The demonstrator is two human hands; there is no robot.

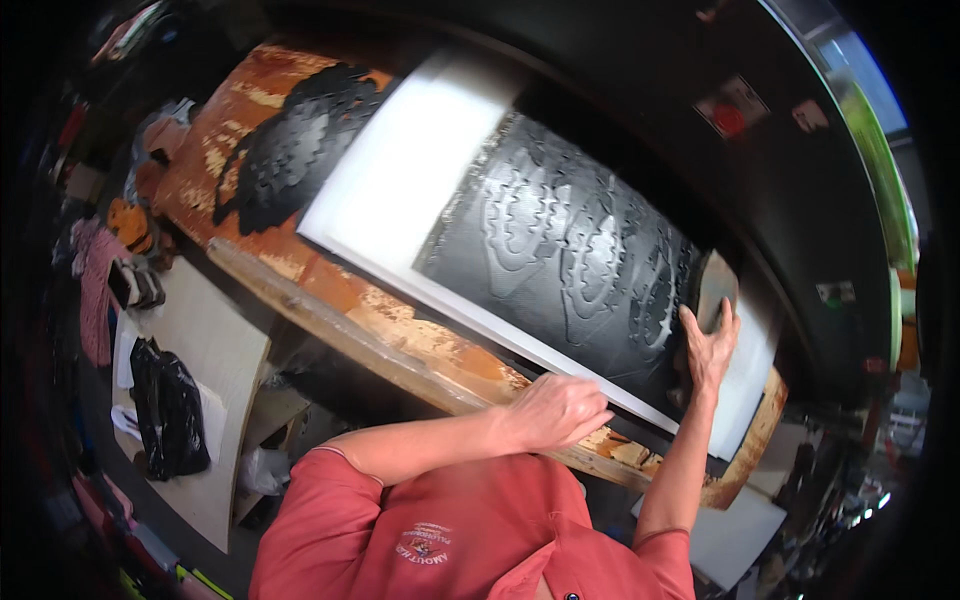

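A black sheet (470, 265), marked with several toothed, curved outlines, lies on a white board (400, 150). At the sheet's right end, my right hand (712, 350) grips a flat grey-brown block with a rounded top (716, 285), thumb on its near side. The block's lower part is hidden by the hand. My left hand (558, 410) is closed, fingers curled, at the near edge of the board. Whatever it may hold is out of sight. Dark cut pieces with toothed edges (300, 140) lie heaped left of the white board.
A worn orange-brown wooden table (390, 310) carries the board. Close behind stands a large dark machine body (780, 170). To the left, a pale panel (215, 330) bears a black plastic bag (170, 410). A pink cloth (95, 280) hangs farther left.
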